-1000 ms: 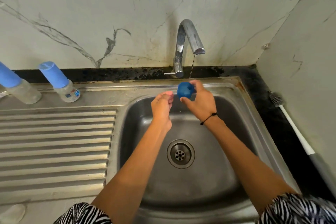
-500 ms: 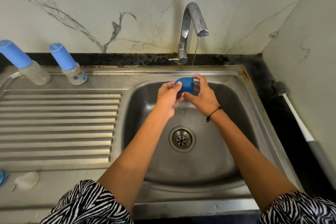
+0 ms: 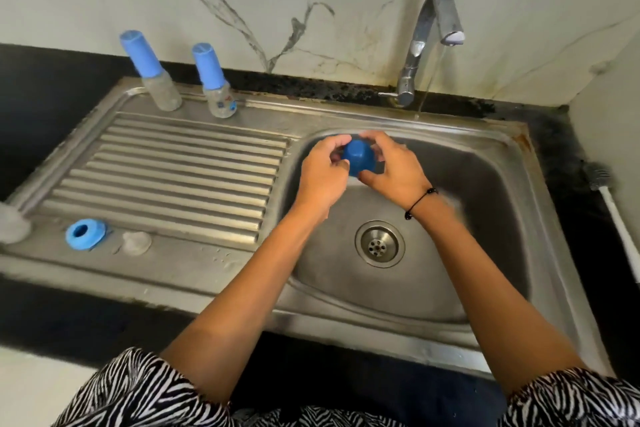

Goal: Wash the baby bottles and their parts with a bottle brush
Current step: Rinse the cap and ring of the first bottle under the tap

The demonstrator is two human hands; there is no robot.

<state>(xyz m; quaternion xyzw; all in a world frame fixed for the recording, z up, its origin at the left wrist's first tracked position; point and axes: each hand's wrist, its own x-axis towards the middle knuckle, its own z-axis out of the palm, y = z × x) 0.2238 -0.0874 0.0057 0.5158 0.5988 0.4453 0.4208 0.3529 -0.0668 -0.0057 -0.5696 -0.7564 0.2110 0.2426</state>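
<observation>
A dark blue bottle cap is held over the left side of the steel sink basin. My left hand and my right hand both grip it with curled fingers. Two clear baby bottles with light blue caps stand at the back of the drainboard. A blue screw ring and a clear teat lie at the drainboard's front left. The bottle brush, white handled, lies on the black counter at the right.
The tap runs a thin stream of water that falls behind the basin's back rim. The drain sits in the basin's middle. The ribbed drainboard spreads left. A pale object sits at the far left edge.
Both hands carried the blue cap left, away from under the water stream, and turned it. The view swung left, bringing the ring and teat into sight.
</observation>
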